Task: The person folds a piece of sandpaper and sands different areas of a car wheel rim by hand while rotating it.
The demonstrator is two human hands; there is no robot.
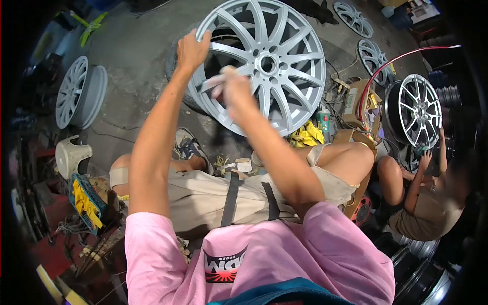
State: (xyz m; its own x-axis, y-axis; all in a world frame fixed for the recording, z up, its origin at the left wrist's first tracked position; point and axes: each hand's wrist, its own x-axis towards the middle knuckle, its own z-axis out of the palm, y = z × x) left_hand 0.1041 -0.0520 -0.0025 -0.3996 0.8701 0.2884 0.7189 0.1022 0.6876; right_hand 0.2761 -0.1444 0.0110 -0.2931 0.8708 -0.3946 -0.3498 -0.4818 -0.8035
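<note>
A large grey multi-spoke wheel rim [268, 64] stands tilted in front of me, its face toward me. My left hand [193, 51] grips the rim's outer edge at the upper left, fingers wrapped round it. My right hand [235, 94] is over the left-hand spokes, smeared by motion. Its fingers are closed round a thin, pale, flat piece [213, 83] that is too blurred to name. Behind the rim, part of a dark tyre [175, 61] shows at the left.
Two rims [72, 91] stand at the left, near a white stool [73, 156] and a blue basket [87, 203]. Yellow cloth [307, 134] and cardboard boxes [356, 104] lie right. Another person [424, 203] handles a rim [420, 111]; a red hose [376, 73] curves nearby.
</note>
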